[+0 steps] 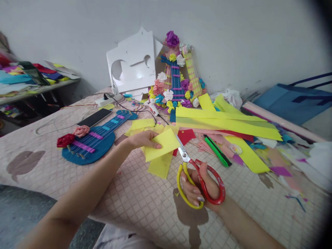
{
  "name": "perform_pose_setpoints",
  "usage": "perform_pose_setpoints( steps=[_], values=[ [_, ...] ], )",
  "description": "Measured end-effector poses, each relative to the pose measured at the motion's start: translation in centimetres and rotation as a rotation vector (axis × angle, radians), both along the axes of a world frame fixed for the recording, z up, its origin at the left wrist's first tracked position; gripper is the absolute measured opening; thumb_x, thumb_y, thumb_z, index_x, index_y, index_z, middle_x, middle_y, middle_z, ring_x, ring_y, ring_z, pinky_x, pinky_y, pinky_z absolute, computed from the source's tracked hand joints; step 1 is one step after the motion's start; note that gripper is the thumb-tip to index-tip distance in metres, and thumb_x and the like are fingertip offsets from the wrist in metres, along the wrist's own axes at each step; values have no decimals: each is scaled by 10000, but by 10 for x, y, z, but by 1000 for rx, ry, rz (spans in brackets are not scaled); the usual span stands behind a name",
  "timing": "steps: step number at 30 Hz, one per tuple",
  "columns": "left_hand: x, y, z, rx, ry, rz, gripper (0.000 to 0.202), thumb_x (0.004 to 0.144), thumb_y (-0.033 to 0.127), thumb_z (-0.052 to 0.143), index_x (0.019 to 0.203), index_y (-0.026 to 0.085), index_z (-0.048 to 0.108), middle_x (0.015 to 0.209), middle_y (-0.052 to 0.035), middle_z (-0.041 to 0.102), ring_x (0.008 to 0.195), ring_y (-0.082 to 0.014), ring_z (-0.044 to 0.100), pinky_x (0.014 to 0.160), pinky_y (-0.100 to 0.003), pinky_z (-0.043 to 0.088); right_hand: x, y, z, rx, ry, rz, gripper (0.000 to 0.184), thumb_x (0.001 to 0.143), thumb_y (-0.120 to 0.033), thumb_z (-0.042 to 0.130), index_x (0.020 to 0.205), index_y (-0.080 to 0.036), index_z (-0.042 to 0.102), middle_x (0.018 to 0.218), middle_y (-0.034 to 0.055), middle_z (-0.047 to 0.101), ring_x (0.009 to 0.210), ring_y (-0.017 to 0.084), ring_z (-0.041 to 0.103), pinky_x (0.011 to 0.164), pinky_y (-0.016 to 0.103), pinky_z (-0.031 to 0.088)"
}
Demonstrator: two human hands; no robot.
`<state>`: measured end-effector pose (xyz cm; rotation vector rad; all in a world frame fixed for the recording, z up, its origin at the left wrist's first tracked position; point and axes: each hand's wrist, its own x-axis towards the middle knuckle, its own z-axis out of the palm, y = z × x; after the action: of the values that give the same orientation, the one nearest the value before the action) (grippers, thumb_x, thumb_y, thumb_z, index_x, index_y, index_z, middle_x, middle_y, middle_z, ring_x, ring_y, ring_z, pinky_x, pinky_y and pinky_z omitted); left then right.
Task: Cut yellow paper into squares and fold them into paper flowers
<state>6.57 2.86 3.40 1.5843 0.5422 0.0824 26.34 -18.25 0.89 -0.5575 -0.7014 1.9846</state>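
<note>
Between thumb and fingers, my left hand (144, 140) pinches a yellow paper piece (166, 142) held above the table. My right hand (198, 186) has its fingers through the handles of a pair of scissors (185, 156), one handle yellow and the other red. The blades point up and away, at the right edge of the yellow paper; whether they touch it I cannot tell. Under the held piece lie several more yellow paper pieces (160, 166). A blue paper guitar (103, 136) with purple strips and paper roses lies left of my left hand.
A green box cutter (216, 150), long yellow paper strips (223, 121) and coloured scraps lie to the right. Behind are a glue gun (153, 106), decorated paper guitars (177, 79) and a white foam board (132, 60). A black phone (94, 117) and a power strip (108, 99) sit at left.
</note>
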Motion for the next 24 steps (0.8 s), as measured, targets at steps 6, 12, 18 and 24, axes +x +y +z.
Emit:
perform_pose_setpoints(
  steps=[6,12,18,24],
  values=[
    [-2,2,-1,36,-5,10,393,649,377,763,940,129,675,893,-66,716,677,-139,655,590,-194,491,-3,-1,1,-13,-10,-20,621,779,-725,387,840,-141,587,475,-83,376,328,33,250,355,168,355],
    [1,-8,5,41,5,34,407,624,378,778,921,120,672,831,-52,711,688,-153,652,598,-206,491,-3,-2,5,-14,12,28,694,782,-757,305,878,-128,583,554,-35,444,408,68,381,450,233,452],
    [3,-15,8,30,-9,-6,392,637,372,773,928,131,669,863,-49,709,718,-155,651,603,-203,495,-1,-1,4,-9,-2,47,730,779,-774,236,881,-133,571,550,-40,423,413,73,371,449,234,429],
    [4,-16,9,22,10,7,391,616,361,785,903,120,674,829,-52,711,691,-154,649,597,-209,500,-1,-2,5,4,-22,18,709,787,-764,258,872,-134,573,536,-49,409,388,62,325,433,233,436]
  ],
)
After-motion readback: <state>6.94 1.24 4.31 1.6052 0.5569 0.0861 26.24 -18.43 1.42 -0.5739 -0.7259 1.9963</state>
